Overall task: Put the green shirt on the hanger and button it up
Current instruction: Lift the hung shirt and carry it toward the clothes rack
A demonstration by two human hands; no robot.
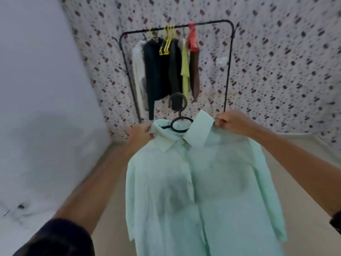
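A pale green shirt (203, 191) hangs in front of me on a black hanger (180, 115), whose hook and ring stick up out of the collar. The front placket runs down the middle and looks closed, though the buttons are too blurred to tell. My left hand (139, 133) pinches the shirt at its left shoulder beside the collar. At the right shoulder, my right hand (231, 122) grips the fabric next to the raised collar flap. Together both hands hold the shirt up in the air.
A black clothes rack (229, 71) stands against the spotted wall behind the shirt. On it hang white, black, yellow and brown garments, yellow hangers (167, 43) and a red item (192, 38). A plain white wall is on the left, a beige floor below.
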